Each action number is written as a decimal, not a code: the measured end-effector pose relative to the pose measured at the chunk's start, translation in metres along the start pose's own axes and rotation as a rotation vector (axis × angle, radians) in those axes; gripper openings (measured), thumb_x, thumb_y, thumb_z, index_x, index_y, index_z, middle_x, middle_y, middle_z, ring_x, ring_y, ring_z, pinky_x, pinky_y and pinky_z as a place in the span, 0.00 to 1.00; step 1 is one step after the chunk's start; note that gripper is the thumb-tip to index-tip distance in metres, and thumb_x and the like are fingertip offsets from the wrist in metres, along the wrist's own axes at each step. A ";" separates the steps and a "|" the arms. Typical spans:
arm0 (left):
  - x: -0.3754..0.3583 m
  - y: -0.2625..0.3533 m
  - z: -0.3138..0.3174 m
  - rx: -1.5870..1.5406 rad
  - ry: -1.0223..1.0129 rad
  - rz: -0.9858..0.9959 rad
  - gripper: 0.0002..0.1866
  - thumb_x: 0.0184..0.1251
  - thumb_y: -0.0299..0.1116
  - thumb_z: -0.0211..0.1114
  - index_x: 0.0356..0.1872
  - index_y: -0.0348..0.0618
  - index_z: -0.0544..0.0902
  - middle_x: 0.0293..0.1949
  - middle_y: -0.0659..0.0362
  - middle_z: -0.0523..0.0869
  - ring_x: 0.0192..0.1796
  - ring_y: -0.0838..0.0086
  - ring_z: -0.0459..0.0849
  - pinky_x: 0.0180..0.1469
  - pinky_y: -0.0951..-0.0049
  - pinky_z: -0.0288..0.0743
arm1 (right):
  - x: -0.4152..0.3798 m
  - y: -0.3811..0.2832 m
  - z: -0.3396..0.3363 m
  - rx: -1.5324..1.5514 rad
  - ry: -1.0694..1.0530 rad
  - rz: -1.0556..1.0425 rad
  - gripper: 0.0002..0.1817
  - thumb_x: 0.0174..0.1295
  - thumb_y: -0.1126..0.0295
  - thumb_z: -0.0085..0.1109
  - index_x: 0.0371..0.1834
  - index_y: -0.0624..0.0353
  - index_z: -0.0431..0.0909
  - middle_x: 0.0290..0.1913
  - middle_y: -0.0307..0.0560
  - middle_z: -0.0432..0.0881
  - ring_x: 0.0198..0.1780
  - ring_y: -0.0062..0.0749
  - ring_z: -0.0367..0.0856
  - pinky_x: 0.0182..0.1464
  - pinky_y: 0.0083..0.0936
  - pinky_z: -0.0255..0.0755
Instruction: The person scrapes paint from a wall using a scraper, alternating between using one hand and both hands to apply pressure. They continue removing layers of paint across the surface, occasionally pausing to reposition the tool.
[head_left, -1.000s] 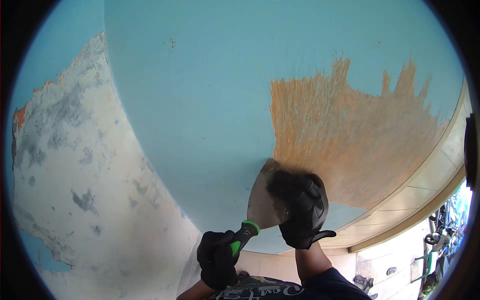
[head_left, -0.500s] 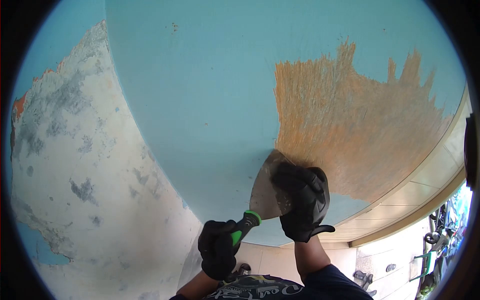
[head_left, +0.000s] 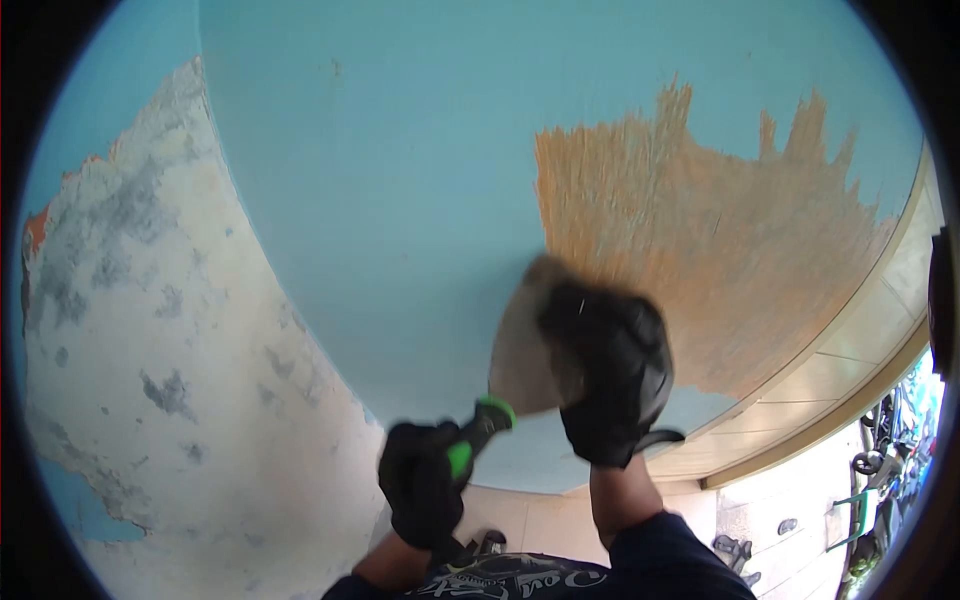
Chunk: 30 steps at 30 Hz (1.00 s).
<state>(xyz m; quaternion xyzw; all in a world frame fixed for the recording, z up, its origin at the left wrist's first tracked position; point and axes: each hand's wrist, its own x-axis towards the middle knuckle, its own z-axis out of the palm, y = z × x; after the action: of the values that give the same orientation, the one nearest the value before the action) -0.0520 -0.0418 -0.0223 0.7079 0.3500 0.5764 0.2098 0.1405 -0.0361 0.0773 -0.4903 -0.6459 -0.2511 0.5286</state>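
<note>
A wide scraper (head_left: 518, 350) with a broad metal blade and a black-and-green handle is held slantwise against the blue painted wall (head_left: 400, 200). My left hand (head_left: 425, 485), in a black glove, is closed round the handle. Also gloved in black, my right hand (head_left: 618, 365) grips the right side of the blade with bent fingers, and the blade's upper corner is near the lower left edge of a streaked orange-brown patch (head_left: 690, 230). Some motion blur covers the right fingers and blade tip.
A white and grey bare wall (head_left: 160, 350) with ragged paint edges lies to the left. Beige tiled trim (head_left: 830, 380) curves along the lower right. Sandals (head_left: 735, 550) lie on the floor, with parked motorbikes (head_left: 890, 480) beyond.
The scraper and both hands have shifted slightly upward in view. My left hand has also moved a little left. The patch looks much the same.
</note>
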 end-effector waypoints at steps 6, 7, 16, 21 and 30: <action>0.001 -0.001 -0.013 0.097 0.010 0.217 0.16 0.49 0.18 0.72 0.40 0.36 0.79 0.39 0.51 0.76 0.36 0.64 0.80 0.38 0.64 0.78 | -0.013 -0.005 -0.004 -0.003 -0.077 0.032 0.15 0.46 0.72 0.72 0.40 0.47 0.91 0.48 0.39 0.89 0.46 0.38 0.86 0.50 0.35 0.77; -0.005 0.007 -0.014 0.119 -0.093 0.007 0.17 0.51 0.18 0.71 0.42 0.36 0.79 0.39 0.52 0.76 0.37 0.66 0.80 0.39 0.62 0.78 | -0.017 0.001 0.000 0.024 -0.047 0.028 0.15 0.46 0.72 0.71 0.41 0.48 0.90 0.49 0.39 0.89 0.46 0.38 0.86 0.50 0.35 0.76; 0.001 -0.002 -0.005 0.093 -0.027 0.092 0.23 0.44 0.14 0.74 0.44 0.36 0.77 0.41 0.52 0.75 0.37 0.64 0.79 0.39 0.67 0.78 | 0.005 -0.002 -0.001 -0.049 0.034 -0.057 0.14 0.49 0.74 0.69 0.41 0.46 0.91 0.49 0.40 0.90 0.48 0.37 0.85 0.50 0.35 0.77; 0.014 0.012 -0.016 -0.008 -0.027 0.131 0.22 0.48 0.18 0.73 0.47 0.35 0.77 0.40 0.53 0.75 0.37 0.65 0.80 0.39 0.68 0.76 | 0.004 -0.009 -0.009 -0.018 -0.073 0.046 0.15 0.48 0.73 0.71 0.41 0.47 0.90 0.49 0.40 0.89 0.47 0.38 0.86 0.49 0.35 0.76; 0.002 0.005 -0.005 -0.228 0.043 -0.117 0.14 0.67 0.32 0.69 0.45 0.35 0.77 0.38 0.54 0.75 0.41 0.71 0.79 0.39 0.69 0.77 | 0.012 -0.011 -0.007 -0.037 -0.035 -0.005 0.13 0.48 0.72 0.71 0.39 0.49 0.90 0.50 0.39 0.90 0.49 0.36 0.86 0.51 0.33 0.77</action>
<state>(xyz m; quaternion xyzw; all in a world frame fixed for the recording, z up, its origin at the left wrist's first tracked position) -0.0556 -0.0444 -0.0160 0.6453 0.3274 0.6143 0.3148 0.1347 -0.0419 0.0926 -0.5028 -0.6513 -0.2558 0.5075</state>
